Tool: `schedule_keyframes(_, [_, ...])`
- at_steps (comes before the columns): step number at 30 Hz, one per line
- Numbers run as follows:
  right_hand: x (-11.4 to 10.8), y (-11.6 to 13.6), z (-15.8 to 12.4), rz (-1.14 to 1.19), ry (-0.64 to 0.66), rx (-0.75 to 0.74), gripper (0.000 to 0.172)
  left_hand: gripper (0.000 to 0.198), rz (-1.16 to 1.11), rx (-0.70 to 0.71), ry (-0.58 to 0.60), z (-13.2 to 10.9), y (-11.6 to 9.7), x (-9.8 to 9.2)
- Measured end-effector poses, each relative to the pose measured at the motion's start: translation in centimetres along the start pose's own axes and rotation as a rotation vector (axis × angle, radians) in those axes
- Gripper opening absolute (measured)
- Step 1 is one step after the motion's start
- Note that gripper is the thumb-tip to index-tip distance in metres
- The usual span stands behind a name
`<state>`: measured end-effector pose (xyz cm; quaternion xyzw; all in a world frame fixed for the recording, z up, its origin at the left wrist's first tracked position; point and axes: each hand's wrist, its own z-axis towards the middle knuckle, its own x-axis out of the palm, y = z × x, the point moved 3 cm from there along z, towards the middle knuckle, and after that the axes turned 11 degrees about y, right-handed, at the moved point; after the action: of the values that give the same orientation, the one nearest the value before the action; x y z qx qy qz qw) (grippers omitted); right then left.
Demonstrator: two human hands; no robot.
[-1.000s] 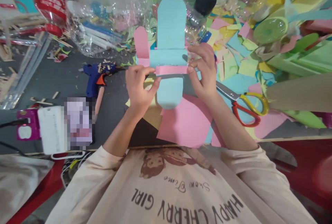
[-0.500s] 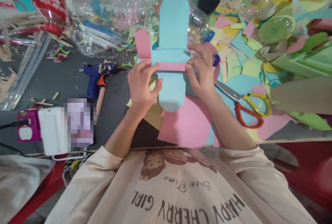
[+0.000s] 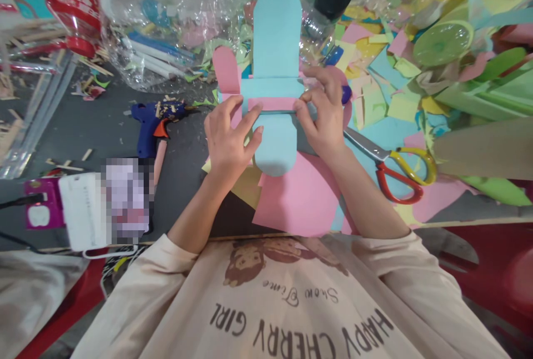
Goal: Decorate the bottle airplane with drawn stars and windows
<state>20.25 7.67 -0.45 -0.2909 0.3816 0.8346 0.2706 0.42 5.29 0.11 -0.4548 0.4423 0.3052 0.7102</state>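
Note:
A light blue paper piece [image 3: 276,31] with rounded ends lies before me, with a blue band [image 3: 266,87] across its middle. A narrow pink paper strip [image 3: 270,104] lies along this band. My left hand [image 3: 230,134] presses the strip's left end with the index fingertip, thumb apart from it. At the strip's right end, my right hand [image 3: 322,112] has thumb and index finger pinched together. Left of the blue piece stands out a rounded pink tab [image 3: 226,69]; another pink rounded part [image 3: 336,76] is partly hidden behind my right hand.
Scissors [image 3: 391,165] with red and yellow handles lie to the right, and a blue glue gun [image 3: 147,120] to the left. Below the hands is pink paper [image 3: 297,201]. Paper scraps [image 3: 400,73], plastic bottles and a red-labelled bottle [image 3: 75,4] crowd the far side.
My left index finger has shifted from the strip's left edge onto its surface. The strip now lies against the blue band, slightly nearer its middle. The right hand keeps its pinch.

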Motion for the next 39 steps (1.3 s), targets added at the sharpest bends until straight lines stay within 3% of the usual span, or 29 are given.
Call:
schedule_keyframes(4, [0.0,-0.2,0.1,-0.016,0.064,0.077,0.03,0.039,0.015,0.007,-0.013,0.0,-0.1,-0.1])
schedule_keyframes(11, [-0.4,-0.1,-0.7,-0.03,0.034,0.073,0.021,0.039,-0.022,-0.009,0.015,0.0,0.0,0.1])
schedule_keyframes(17, [1.6,1.4,-1.5,-0.038,0.259,0.03,0.039,0.038,-0.008,-0.015,0.012,0.0,-0.1,0.1])
schedule_keyframes(25, [1.5,0.6,-1.6,-0.032,0.275,0.046,0.046,0.038,0.004,0.016,-0.013,0.0,0.0,0.0])
schedule_keyframes(33, [1.0,-0.2,-1.9,0.011,0.254,0.056,0.042,0.039,-0.005,-0.013,0.024,0.0,-0.1,-0.1])
schedule_keyframes(39, [0.0,0.0,-1.6,0.034,-0.008,-0.026,0.028,0.041,0.018,-0.019,0.011,0.0,-0.1,-0.2])
